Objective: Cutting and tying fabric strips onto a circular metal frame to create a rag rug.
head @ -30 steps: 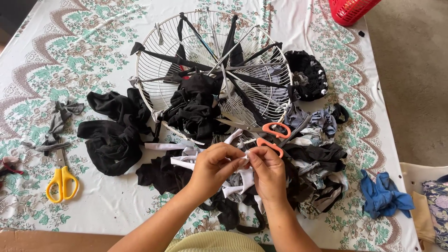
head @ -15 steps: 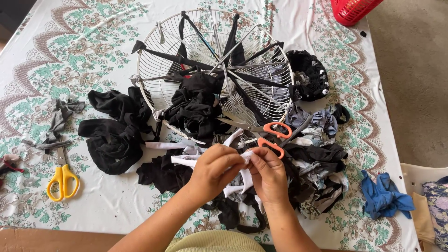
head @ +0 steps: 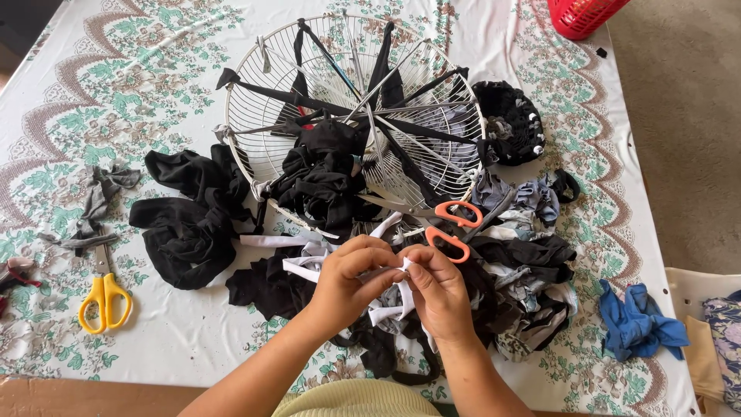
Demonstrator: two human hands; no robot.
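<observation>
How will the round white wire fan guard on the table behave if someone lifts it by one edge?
The round white wire fan guard probably stays stiff, since its thin wires hold a dome shape. It looks light, being mostly open. The black cloth strips tied across it would likely dangle.

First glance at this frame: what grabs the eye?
The round wire fan guard at top centre, with black fabric strips tied across it. Below it, the left hand and right hand pinch a white fabric strip over a heap of dark cloth scraps. Orange scissors lie just above the hands, yellow scissors far left.
</observation>
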